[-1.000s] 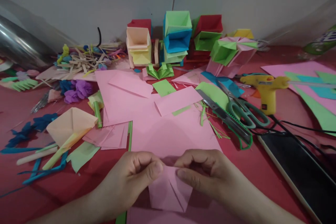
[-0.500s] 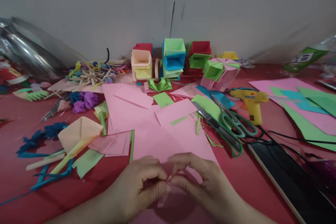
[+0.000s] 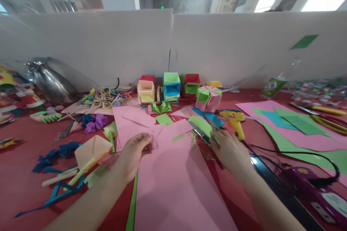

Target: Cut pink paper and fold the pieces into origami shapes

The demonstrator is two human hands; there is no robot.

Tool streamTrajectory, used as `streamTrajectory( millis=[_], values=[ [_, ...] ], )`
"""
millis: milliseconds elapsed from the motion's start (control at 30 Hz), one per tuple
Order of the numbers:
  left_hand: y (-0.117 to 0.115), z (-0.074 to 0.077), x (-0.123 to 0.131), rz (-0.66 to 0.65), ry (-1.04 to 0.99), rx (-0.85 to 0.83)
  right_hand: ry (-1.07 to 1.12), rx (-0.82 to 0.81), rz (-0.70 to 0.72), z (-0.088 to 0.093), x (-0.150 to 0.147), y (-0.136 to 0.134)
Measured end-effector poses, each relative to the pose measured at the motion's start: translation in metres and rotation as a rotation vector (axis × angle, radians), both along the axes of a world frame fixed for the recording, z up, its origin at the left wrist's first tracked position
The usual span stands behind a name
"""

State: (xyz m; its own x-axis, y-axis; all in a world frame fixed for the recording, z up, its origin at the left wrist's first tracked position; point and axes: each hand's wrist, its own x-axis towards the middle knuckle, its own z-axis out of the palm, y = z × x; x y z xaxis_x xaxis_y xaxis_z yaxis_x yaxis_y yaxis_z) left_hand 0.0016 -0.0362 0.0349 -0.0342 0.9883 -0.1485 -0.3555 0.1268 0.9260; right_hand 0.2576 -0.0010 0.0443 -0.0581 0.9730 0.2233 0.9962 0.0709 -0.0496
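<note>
Right now the left hand (image 3: pixel 135 151) pinches a small folded pink paper (image 3: pixel 154 141) between thumb and fingers, holding it just over the upper left part of a large pink sheet (image 3: pixel 176 184). The paper is blurred, so its folds are hard to make out. Across from it, the right hand (image 3: pixel 230 148) reaches out with its fingers bent down over the handle end of the scissors (image 3: pixel 209 119); it hides most of the handles, and whether the fingers have closed round them I cannot tell. The scissors lie with their blades pointing away from the person, beside a light green paper (image 3: pixel 201 124), and a dark cutter knife (image 3: pixel 198 130) lies close on their left. A yellow glue gun (image 3: pixel 235 121) sits just beyond the right hand, its black cord running toward a purple power strip (image 3: pixel 316 195). Near the left forearm are a peach folded paper (image 3: pixel 92 149) and some blue paper strips (image 3: pixel 58 193), with purple paper flowers (image 3: pixel 97 122) farther back. Along the white partition (image 3: pixel 108 47) stand stacked paper boxes (image 3: pixel 171 88), a metal jug (image 3: pixel 55 85) to their left, and a green-labelled bottle (image 3: pixel 273 86) leaning on the right.
</note>
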Motion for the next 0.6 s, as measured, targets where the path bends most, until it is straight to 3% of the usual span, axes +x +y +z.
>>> streamTrajectory(
  millis=[100, 200, 400, 500, 600],
  values=[
    [0.009, -0.015, -0.001, 0.086, -0.073, -0.006, -0.071, -0.076, -0.116, 0.011, 0.015, 0.007],
    [0.006, -0.027, -0.002, 0.090, -0.113, -0.004, -0.106, -0.192, -0.207, 0.015, 0.028, 0.016],
    [-0.005, -0.029, -0.001, 0.025, -0.122, 0.029, -0.074, -0.382, -0.228, 0.009, 0.034, 0.036],
    [-0.004, -0.026, 0.000, 0.029, -0.119, 0.043, -0.009, -0.375, -0.216, 0.009, 0.040, 0.047],
    [-0.004, -0.024, -0.001, 0.039, -0.108, 0.046, 0.079, -0.222, -0.178, 0.014, 0.043, 0.049]
  ],
)
